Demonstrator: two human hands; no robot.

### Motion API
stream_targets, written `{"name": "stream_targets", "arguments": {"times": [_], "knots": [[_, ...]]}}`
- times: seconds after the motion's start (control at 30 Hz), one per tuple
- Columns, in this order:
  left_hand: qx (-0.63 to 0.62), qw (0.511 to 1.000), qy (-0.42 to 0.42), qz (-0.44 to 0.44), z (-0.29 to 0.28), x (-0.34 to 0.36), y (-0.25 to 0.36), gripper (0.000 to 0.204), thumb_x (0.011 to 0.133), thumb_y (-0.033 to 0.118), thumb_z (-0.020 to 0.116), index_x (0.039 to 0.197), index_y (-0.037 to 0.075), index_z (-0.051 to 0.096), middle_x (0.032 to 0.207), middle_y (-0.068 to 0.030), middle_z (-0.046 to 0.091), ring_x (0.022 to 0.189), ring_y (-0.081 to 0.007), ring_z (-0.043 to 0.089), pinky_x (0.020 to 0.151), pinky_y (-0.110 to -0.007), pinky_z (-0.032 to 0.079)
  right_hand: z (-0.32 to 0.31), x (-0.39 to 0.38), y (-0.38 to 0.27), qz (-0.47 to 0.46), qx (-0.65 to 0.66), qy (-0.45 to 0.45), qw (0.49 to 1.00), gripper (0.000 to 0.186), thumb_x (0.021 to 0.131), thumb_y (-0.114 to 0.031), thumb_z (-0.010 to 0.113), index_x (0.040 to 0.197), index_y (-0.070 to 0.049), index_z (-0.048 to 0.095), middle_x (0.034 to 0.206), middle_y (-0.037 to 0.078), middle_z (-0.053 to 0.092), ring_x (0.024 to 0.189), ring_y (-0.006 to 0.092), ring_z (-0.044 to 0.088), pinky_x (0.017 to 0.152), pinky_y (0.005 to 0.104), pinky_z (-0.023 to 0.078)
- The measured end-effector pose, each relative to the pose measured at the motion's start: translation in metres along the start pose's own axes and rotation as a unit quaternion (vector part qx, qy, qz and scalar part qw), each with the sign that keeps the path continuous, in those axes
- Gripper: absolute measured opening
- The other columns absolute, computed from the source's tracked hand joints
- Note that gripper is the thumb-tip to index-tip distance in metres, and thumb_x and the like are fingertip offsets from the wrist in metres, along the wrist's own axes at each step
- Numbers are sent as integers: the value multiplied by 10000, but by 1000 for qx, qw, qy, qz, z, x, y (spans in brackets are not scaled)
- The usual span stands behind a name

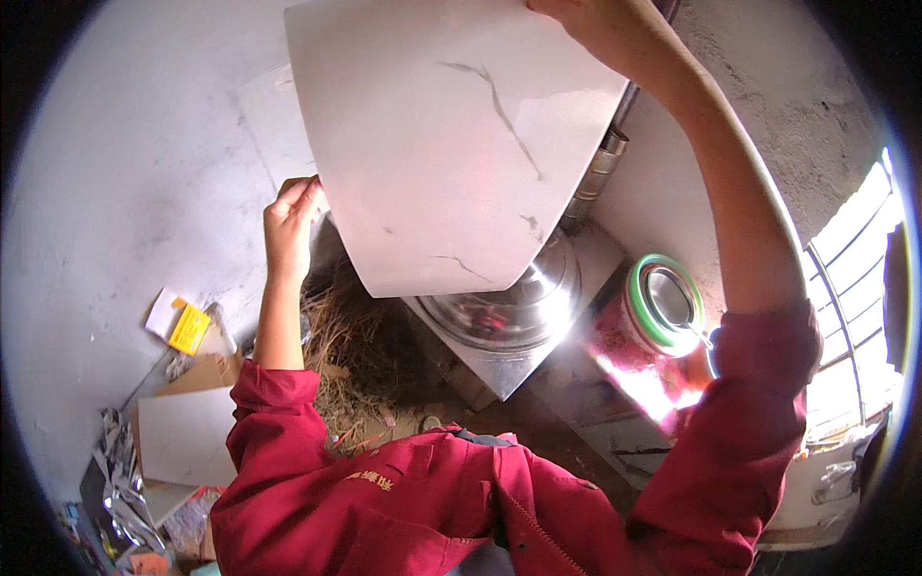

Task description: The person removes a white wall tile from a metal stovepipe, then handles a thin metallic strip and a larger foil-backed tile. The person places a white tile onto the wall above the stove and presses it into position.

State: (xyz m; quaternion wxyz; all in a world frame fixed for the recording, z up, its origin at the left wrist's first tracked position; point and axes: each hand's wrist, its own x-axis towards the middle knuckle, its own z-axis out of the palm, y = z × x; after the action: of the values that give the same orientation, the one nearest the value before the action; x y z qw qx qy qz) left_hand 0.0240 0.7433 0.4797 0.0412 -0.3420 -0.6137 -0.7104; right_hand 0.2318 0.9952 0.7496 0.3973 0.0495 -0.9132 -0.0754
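Observation:
A large white sheet with grey marble-like veins [432,163] hangs upright in front of me and covers much of the wall behind. My left hand [290,226] is closed at its left edge, thumb and fingers pinched together there. Raised high, my right hand [595,29] is at the sheet's top right part; its fingers bend onto the sheet, but the picture's upper edge cuts some of them off. Below the sheet's lower edge sits a shiny round metal lid or pan [509,312] on a metal-topped stove [504,379], partly hidden by the sheet.
Dry twigs and straw [351,360] lie left of the stove. A metal pipe [597,178] rises behind it. To the right are a green-rimmed container [636,288] and a barred window [855,298]. Cardboard [197,374], a yellow packet [189,329] and crumpled foil [120,480] crowd the left.

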Motion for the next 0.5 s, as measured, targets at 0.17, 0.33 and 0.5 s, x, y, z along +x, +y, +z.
{"name": "stream_targets", "arguments": {"times": [0.17, 0.33, 0.5], "knots": [[-128, 991, -6, -45, 37, 41, -17, 201, 951, 184, 610, 1020, 3, 664, 801, 40, 531, 668, -45, 401, 604, -193, 343, 37, 12, 61, 45, 12, -9, 999, 152, 834, -113, 619, 869, 23, 677, 895, 222, 655, 881, 400, 636, 766, 447, 493], [-65, 998, 22, -9, 69, 69, -36, 160, 906, 117, 663, 977, -23, 695, 857, 29, 574, 682, -43, 417, 618, -194, 360, 65, 27, 110, 32, 37, -1, 999, 147, 836, -105, 615, 862, 26, 677, 878, 229, 650, 870, 405, 636, 754, 457, 498], [-109, 988, 109, -17, 120, 101, -36, 229, 894, 123, 679, 1046, -47, 672, 910, 7, 603, 767, -70, 449, 698, -217, 380, 76, 29, 175, 7, 70, 5, 997, 152, 850, -100, 609, 875, 35, 675, 942, 243, 650, 913, 418, 631, 759, 452, 503]]}}
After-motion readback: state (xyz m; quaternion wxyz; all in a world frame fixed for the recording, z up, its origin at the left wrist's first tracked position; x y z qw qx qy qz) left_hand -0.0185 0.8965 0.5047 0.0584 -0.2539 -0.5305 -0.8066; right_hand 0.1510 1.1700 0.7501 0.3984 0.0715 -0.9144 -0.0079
